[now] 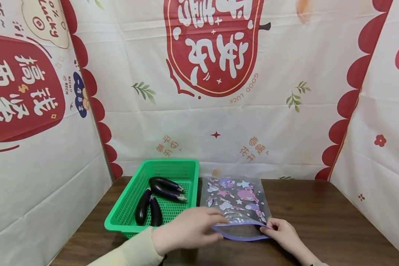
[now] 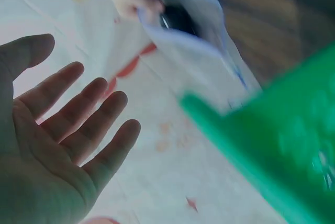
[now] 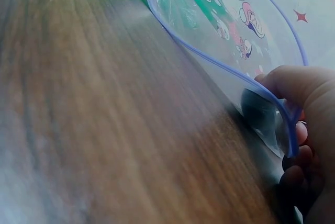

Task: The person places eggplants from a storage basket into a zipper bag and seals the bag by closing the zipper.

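Observation:
A clear zip bag (image 1: 239,197) with a purple rim and pink and purple printed figures lies on the table, its mouth parted toward me. My right hand (image 1: 282,232) pinches the right end of that rim between thumb and fingers. Inside the mouth, beside the right hand, shows a dark glossy rounded thing (image 2: 179,19), mostly hidden in the head view. My left hand (image 1: 189,226) is over the space between basket and bag, fingers spread and palm bare in the left wrist view. Several dark purple eggplants (image 1: 166,190) lie in the green basket (image 1: 111,222).
The basket stands on the left of the brown wooden table (image 1: 306,207), close beside the bag. A white printed cloth (image 1: 216,122) hangs behind the table and along both sides.

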Motion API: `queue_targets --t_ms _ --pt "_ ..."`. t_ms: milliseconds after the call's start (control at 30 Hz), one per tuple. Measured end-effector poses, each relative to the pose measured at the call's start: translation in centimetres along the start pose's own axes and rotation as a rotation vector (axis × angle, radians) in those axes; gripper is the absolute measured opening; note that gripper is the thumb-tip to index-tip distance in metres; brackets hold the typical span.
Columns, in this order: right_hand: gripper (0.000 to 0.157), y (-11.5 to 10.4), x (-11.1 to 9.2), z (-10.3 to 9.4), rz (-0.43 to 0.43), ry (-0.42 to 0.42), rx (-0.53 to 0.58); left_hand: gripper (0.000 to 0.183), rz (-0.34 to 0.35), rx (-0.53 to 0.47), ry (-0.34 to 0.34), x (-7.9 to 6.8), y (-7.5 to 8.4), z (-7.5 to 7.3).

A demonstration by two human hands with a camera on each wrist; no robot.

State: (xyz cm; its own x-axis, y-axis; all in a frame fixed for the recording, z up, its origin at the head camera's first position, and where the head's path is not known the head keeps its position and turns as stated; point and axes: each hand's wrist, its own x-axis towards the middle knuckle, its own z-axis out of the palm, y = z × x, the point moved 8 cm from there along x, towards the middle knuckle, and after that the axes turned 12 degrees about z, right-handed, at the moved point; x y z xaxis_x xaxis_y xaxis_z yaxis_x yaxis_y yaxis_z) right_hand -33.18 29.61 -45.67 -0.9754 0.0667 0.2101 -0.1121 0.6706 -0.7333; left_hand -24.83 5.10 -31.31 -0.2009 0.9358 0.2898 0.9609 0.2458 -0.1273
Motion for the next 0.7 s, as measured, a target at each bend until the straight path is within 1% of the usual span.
queue_targets --t_ms 67,133,233,333,400,500,600,700 --pt "0.039 -0.2 0.3 -0.1 -0.005 0.005 -0.001 0.035 -0.043 -0.01 0.007 -0.4 -1.6 -0.8" --pt "0.039 -0.2 0.5 -0.1 0.0 0.004 -0.005 0.034 -0.086 -0.024 -0.004 -0.9 -3.1 -1.2" --pt "0.039 0.0 0.3 -0.1 0.014 0.005 -0.012 0.036 -0.132 -0.032 -0.035 -1.6 -4.9 -1.3" --pt "0.039 0.1 0.0 0.0 0.024 -0.006 -0.017 0.037 -0.167 -0.02 -0.069 -2.3 -6.5 -1.2" --pt "0.039 0.1 0.0 0.1 0.03 -0.018 -0.021 0.038 -0.199 -0.036 -0.079 -3.0 -7.9 -1.2" --pt "0.039 0.3 -0.3 0.3 0.038 -0.025 -0.021 0.038 -0.272 -0.111 -0.065 -4.0 -10.9 -1.1" --pt "0.039 0.2 -0.3 0.2 0.019 -0.01 -0.014 0.038 -0.385 -0.193 -0.023 -5.5 -14.8 -1.0" --pt "0.039 0.2 -0.2 0.0 0.006 0.005 -0.01 0.038 -0.457 -0.218 -0.002 -6.9 -17.8 -0.5"
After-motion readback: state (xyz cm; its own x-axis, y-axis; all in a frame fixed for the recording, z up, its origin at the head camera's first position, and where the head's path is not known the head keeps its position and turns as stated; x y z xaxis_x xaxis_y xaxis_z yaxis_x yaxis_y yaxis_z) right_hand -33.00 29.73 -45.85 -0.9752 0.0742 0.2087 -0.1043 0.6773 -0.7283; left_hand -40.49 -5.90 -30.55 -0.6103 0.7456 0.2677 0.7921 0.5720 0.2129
